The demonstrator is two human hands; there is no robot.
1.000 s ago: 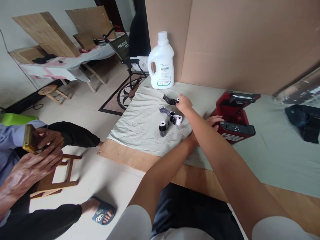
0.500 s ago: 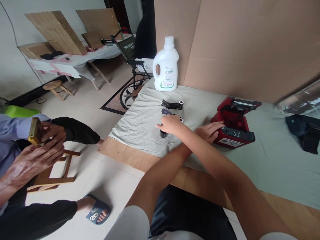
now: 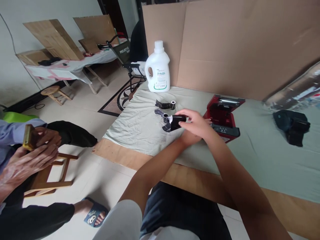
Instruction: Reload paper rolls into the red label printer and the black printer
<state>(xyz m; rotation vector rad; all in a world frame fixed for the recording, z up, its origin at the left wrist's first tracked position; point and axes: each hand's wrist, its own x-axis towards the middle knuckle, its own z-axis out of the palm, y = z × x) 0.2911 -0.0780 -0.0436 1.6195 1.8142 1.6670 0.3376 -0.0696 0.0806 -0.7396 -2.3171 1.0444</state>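
My right hand [image 3: 196,122] grips a black roll [image 3: 177,122] with a pale core, held a little above the cloth, its loose dark end hanging to the left. The arms cross, and my left hand [image 3: 190,137] lies under and behind the right one. Its partly visible fingers stretch against the left side of a red machine [image 3: 227,134], whose lid stands raised. Another black roll [image 3: 173,105] with a white core lies behind on the cloth, partly unwound. Between them is a further dark roll [image 3: 165,115] with a purplish strip.
A white detergent bottle [image 3: 159,71] stands at the cloth's back left before a cardboard panel [image 3: 212,43]. At the right lie a black item [image 3: 292,125] and clear plastic wrap [image 3: 297,88]. A seated person's hands [image 3: 37,156] hold a phone at the left.
My right hand has lifted a black roll off the cloth and moved right with it, nearer the red machine. My left hand remains at the machine. The view has shifted slightly.
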